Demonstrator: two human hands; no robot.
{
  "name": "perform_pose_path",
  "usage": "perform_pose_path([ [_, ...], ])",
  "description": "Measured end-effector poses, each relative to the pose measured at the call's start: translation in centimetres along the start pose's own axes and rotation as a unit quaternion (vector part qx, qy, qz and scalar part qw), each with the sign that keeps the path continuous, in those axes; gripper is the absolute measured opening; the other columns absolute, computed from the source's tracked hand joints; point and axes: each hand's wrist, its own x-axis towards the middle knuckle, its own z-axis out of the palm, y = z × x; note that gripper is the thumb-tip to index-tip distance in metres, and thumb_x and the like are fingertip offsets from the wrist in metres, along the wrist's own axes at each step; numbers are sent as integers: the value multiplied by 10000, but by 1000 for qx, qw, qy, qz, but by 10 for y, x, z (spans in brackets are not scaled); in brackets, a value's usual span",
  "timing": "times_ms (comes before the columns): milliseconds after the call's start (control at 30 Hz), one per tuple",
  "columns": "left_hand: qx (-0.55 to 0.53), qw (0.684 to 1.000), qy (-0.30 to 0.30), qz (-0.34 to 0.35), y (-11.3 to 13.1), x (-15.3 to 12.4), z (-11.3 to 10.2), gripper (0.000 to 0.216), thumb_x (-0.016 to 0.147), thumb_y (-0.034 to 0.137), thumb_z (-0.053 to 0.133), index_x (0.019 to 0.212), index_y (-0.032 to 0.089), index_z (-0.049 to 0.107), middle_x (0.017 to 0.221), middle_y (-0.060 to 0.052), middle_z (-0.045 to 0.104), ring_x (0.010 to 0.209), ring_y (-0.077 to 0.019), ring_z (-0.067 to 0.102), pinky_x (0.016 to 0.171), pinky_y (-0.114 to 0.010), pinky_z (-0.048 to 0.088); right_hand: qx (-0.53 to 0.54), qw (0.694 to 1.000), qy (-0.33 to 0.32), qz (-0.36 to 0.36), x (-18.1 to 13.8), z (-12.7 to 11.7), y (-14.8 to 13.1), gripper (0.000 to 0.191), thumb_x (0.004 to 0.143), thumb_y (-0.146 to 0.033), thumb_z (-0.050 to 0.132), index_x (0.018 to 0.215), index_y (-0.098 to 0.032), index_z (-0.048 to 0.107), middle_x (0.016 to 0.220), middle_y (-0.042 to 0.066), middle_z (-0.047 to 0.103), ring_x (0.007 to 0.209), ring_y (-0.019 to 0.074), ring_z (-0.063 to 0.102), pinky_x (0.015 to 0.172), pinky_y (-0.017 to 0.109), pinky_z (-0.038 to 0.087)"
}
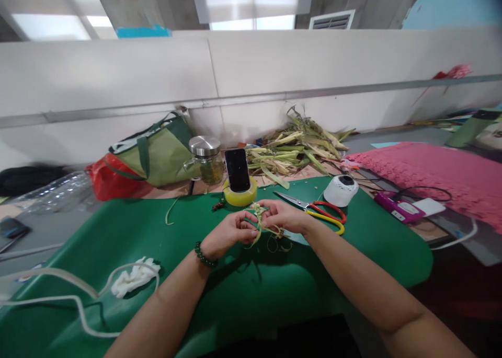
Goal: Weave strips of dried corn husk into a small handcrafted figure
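Over the middle of a green mat, my two hands meet at a small knotted piece of pale green plant strips. My left hand, with a dark green bead bracelet at the wrist, pinches it from the left. From the other side, the fingers of my right hand close on its upper part. Loose strip ends hang below the right hand. Scissors with red and yellow handles lie just beyond my right wrist. The fingertips partly hide the knot.
A phone leans upright on a yellow tape roll. Behind are a glass jar, a green bag and a heap of dry leaf strips. A white spool stands right, crumpled tissue lies left beside pale tubing.
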Motion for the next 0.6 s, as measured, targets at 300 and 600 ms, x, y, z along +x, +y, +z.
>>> perform_pose_path([
  [300,-11,999,36,-7,-3,3,1,395,562,289,800,815,147,531,684,-22,645,531,-99,581,533,-219,428,-50,998,2,-33,-2,5,-5,471,650,-198,689,1065,-152,470,612,-57,572,521,75,504,467,179,371],
  [600,2,999,40,-3,-3,4,3,421,559,269,806,846,155,520,621,22,593,552,-124,610,530,-224,431,-84,995,34,-51,0,3,0,463,639,-193,685,1047,-173,465,580,-86,522,478,60,440,471,187,349],
])
